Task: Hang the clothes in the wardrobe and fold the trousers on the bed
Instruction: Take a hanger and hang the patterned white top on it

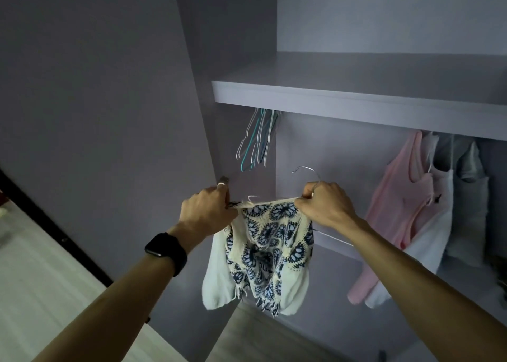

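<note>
Evidently the left hand (208, 210) and right hand (323, 208), fingers curled, each pinch a shoulder of the top (269, 241) to seat it on the hanger (303, 167).

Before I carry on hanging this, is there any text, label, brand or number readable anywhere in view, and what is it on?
No readable text anywhere in this view.
Smartwatch on the left wrist: screen dark, nothing shown.
Patterned top: floral print only, no tag visible.
White top hanging at the right: one small dark mark, too small to read.
</note>
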Available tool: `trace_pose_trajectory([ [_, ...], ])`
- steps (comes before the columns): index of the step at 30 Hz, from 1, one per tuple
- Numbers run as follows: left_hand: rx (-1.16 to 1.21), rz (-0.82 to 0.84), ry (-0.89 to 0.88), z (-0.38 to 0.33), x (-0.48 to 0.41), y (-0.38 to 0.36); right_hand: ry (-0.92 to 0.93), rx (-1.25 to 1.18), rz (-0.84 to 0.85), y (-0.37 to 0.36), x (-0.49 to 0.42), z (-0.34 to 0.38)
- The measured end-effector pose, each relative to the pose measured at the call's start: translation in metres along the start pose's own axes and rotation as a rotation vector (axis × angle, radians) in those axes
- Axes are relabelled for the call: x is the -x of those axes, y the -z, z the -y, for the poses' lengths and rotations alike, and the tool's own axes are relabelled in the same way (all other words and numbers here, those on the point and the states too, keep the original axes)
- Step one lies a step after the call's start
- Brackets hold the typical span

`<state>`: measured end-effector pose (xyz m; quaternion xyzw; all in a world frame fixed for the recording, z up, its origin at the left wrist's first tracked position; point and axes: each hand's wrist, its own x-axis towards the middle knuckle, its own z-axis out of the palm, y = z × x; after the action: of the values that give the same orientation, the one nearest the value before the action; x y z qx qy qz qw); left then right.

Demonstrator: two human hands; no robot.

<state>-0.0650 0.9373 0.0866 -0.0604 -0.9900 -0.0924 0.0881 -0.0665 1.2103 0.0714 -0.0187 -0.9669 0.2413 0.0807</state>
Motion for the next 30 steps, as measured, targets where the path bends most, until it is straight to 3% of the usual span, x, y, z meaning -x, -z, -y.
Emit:
trace_pose_trajectory([
  [3, 0.096, 0.108, 0.063, 0.004, -0.002, -0.006, -0.002, -0.021, 0.015, 0.0, 0.002, -0.004],
  [10, 0.574, 0.321, 0.18, 0.01, -0.002, -0.03, -0.018, -0.066, 0.045, -0.008, 0.013, -0.005],
  [13, 0.279, 0.324, 0.07, 0.008, 0.002, -0.042, -0.038, -0.039, 0.04, -0.006, 0.015, -0.009],
  [15, 0.236, 0.292, 0.045, 0.003, 0.005, -0.046, -0.056, -0.018, 0.038, -0.009, 0.019, -0.016],
  [18, 0.588, 0.458, 0.092, 0.0, 0.01, -0.041, -0.091, 0.023, 0.042, -0.022, 0.029, -0.029],
  [20, 0.678, 0.547, 0.087, -0.001, 0.006, -0.036, -0.117, 0.027, 0.102, -0.032, 0.032, -0.04],
  [21, 0.622, 0.544, 0.041, -0.002, 0.003, -0.034, -0.132, 0.005, 0.166, -0.036, 0.032, -0.045],
  [24, 0.294, 0.317, -0.087, -0.009, -0.006, -0.035, -0.2, -0.176, 0.289, -0.05, 0.04, -0.055],
  [28, 0.146, 0.212, -0.102, -0.017, -0.011, -0.042, -0.283, -0.395, 0.039, -0.059, 0.067, -0.067],
  [30, 0.091, 0.203, -0.078, -0.022, -0.011, -0.044, -0.282, -0.529, -0.002, -0.055, 0.084, -0.071],
])
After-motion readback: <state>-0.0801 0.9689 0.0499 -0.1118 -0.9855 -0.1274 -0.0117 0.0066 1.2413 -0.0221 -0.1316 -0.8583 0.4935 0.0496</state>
